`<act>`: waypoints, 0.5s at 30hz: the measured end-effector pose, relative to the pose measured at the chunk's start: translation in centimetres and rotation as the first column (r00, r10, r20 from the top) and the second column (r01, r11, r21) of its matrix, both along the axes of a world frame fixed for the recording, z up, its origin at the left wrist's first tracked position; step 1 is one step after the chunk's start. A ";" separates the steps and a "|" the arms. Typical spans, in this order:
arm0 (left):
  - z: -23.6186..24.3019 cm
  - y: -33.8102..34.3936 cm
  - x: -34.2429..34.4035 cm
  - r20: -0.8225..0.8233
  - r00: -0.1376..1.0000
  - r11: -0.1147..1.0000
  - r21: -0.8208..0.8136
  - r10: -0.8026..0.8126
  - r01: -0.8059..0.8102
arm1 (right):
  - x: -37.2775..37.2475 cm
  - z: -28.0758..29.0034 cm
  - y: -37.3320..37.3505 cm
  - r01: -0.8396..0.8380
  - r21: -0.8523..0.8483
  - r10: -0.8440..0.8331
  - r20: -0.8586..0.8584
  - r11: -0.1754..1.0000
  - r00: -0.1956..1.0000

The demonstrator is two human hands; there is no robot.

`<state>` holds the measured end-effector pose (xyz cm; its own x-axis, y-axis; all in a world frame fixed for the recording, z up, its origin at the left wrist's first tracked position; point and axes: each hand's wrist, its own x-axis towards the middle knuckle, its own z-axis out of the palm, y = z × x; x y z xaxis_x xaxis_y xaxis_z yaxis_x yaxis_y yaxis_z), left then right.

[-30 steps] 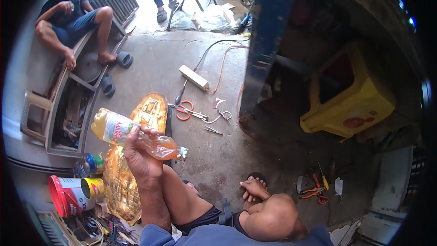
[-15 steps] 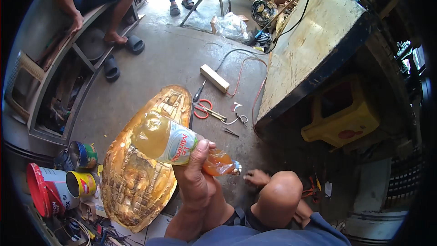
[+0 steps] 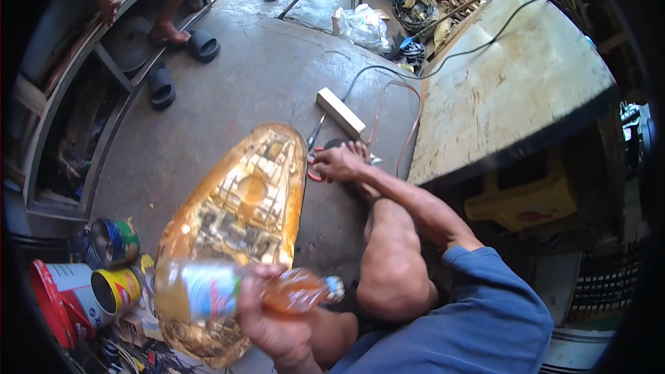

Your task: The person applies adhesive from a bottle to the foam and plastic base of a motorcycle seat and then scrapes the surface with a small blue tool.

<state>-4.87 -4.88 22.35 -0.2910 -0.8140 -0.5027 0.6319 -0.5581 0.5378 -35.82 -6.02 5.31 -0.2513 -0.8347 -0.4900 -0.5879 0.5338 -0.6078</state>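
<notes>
Head view, left hand [image 3: 278, 329], grip wrapped round clear plastic bottle of amber liquid [image 3: 208, 294], elongated golden-brown panel [image 3: 253, 194] beneath, right hand [image 3: 341, 163] beside red-handled scissors [image 3: 314, 176], its grip indiscernible.

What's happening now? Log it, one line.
left hand: holds bottle | right hand: at red-handled scissors, grip unclear | nearby: gold panel, white block

Left hand [image 3: 273, 324] around plastic bottle [image 3: 209, 292], right hand [image 3: 339, 163] apparently at red-handled scissors [image 3: 314, 177].

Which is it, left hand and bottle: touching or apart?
Touching: the head view shows the left hand gripping the bottle around its middle.
</notes>
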 end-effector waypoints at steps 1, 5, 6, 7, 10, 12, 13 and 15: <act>-0.3 -0.7 0.1 0.013 0.995 0.995 -0.024 0.096 -0.095 | 0.0 -0.5 -1.1 -0.041 -0.002 0.041 -0.026 0.999 0.999; -5.5 -5.5 6.3 0.116 0.973 0.969 -0.172 0.199 -0.177 | -2.3 -2.3 -4.3 0.047 -0.073 -0.035 0.157 0.996 0.987; -6.7 -6.3 8.0 0.069 0.983 0.979 -0.123 0.172 -0.163 | -3.3 -2.6 -5.0 0.057 -0.100 -0.040 0.165 0.993 0.986; -4.8 -7.3 5.6 0.223 0.929 0.953 -0.135 0.295 -0.270 | -5.0 -3.5 -5.1 0.146 -0.162 -0.119 0.165 0.976 0.979; -3.9 -9.8 4.4 0.486 0.764 0.906 -0.217 0.424 -0.364 | -10.0 -3.8 -6.5 0.536 -0.105 -0.485 0.307 0.838 0.819; -7.4 -11.7 9.3 0.497 0.763 0.911 -0.238 0.413 -0.337 | -13.7 -5.5 -7.8 0.658 -0.165 -0.597 0.304 0.735 0.743; -5.5 -12.0 6.2 0.572 0.705 0.904 -0.195 0.419 -0.379 | -15.2 -7.0 -8.7 0.651 -0.287 -0.610 0.228 0.703 0.759; -7.2 -14.0 9.3 0.509 0.786 0.936 -0.230 0.350 -0.268 | -17.7 -8.8 -10.6 0.692 -0.299 -0.624 0.300 0.657 0.722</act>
<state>4.47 -18.93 15.12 0.2691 -0.8860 -0.3777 0.3465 -0.2769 0.8963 -53.55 -16.61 -3.45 -0.7542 -0.5989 -0.2692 -0.0489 0.4600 -0.8865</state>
